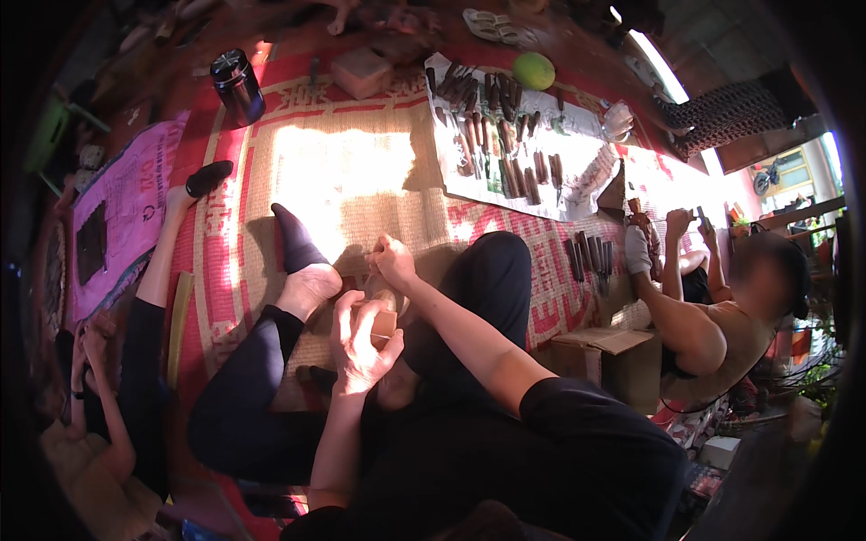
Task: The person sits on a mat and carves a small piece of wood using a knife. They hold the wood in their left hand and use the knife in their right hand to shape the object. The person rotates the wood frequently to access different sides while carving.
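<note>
My left hand (359, 347) is closed around a small tan block-like piece (385, 326), its fingers curled over the top. A pale rounded thing (388, 296) shows just beyond that piece, between my two hands; its kind is unclear. Above it, my right hand (394, 263) is closed with fingers and thumb pinched together, and whatever is between them is too small to make out. Both hands are over the woven mat (343, 144), in front of my folded legs.
Several dark-handled tools (505, 135) lie in rows on a white sheet (577, 194), near a green round fruit (533, 70). More tools (591, 257) lie closer, beside a cardboard box (622, 361). A dark flask (236, 86) stands far left. Co-workers sit at left (99, 433) and right (749, 334).
</note>
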The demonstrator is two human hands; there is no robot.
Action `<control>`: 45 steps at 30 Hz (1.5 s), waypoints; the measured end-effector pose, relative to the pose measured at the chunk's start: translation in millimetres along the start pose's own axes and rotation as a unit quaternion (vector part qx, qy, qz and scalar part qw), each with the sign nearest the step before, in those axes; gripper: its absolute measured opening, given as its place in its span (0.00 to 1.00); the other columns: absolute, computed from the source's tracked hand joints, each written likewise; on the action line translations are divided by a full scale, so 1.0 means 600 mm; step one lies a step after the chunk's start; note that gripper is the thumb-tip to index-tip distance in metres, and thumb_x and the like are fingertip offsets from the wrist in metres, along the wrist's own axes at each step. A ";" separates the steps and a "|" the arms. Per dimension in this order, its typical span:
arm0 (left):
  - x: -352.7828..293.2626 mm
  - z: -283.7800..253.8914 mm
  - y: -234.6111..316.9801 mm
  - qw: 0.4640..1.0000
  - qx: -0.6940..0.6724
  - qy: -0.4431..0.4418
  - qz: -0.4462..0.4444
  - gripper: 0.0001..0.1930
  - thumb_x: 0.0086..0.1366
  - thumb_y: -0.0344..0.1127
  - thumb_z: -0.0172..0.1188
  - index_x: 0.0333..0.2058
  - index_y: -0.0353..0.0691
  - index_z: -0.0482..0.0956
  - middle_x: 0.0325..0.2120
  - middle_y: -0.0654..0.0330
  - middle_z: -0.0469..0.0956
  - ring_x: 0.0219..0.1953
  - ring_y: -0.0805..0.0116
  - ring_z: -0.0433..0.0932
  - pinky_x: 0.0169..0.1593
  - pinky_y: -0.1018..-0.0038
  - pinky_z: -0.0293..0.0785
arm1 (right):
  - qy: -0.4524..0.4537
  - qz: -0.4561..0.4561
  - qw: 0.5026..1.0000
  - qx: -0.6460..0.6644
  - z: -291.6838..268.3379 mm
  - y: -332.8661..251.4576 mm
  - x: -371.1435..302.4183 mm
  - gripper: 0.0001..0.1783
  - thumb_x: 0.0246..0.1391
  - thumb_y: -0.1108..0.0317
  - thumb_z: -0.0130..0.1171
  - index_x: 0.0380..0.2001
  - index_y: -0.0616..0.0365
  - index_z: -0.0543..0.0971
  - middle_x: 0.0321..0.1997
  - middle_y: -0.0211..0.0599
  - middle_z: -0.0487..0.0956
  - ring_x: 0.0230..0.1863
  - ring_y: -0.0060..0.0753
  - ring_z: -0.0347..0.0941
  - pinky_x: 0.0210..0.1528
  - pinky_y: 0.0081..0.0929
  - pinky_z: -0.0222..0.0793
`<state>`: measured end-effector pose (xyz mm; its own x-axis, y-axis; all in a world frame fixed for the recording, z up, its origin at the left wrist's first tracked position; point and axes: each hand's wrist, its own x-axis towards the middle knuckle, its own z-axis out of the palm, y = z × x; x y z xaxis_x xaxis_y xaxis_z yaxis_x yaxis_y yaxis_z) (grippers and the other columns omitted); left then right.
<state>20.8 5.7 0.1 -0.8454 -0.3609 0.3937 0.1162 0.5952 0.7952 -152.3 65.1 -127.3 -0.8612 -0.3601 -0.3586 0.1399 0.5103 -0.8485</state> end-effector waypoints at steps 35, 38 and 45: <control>0.004 -0.019 -0.023 0.998 0.030 0.055 -0.014 0.24 0.43 0.30 0.70 0.43 0.42 0.77 0.47 0.49 0.71 0.45 0.48 0.77 0.47 0.58 0.78 | -0.027 -0.037 0.997 0.058 -0.002 -0.010 -0.053 0.12 0.50 0.65 0.67 0.30 0.63 0.77 0.28 0.42 0.80 0.34 0.34 0.77 0.40 0.32 0.72; 0.010 -0.015 -0.010 0.999 0.027 0.041 -0.003 0.24 0.43 0.29 0.69 0.43 0.42 0.77 0.46 0.48 0.71 0.45 0.48 0.77 0.46 0.58 0.79 | 0.022 -0.043 0.999 -0.026 -0.001 -0.021 -0.039 0.10 0.53 0.67 0.66 0.29 0.62 0.76 0.28 0.39 0.79 0.34 0.26 0.76 0.38 0.29 0.73; 0.004 -0.011 -0.008 0.998 0.042 0.049 -0.006 0.24 0.44 0.30 0.69 0.44 0.42 0.76 0.47 0.48 0.70 0.44 0.49 0.77 0.46 0.58 0.78 | -0.002 -0.027 0.996 0.090 -0.020 -0.030 -0.040 0.10 0.52 0.68 0.66 0.30 0.63 0.77 0.28 0.39 0.79 0.32 0.25 0.75 0.37 0.28 0.73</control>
<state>21.5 -2.9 0.4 -0.7905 -0.4355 0.4308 0.0583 0.6466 0.7606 -139.8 73.8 -99.0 -0.8684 -0.3859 -0.3115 0.1787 0.3425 -0.9224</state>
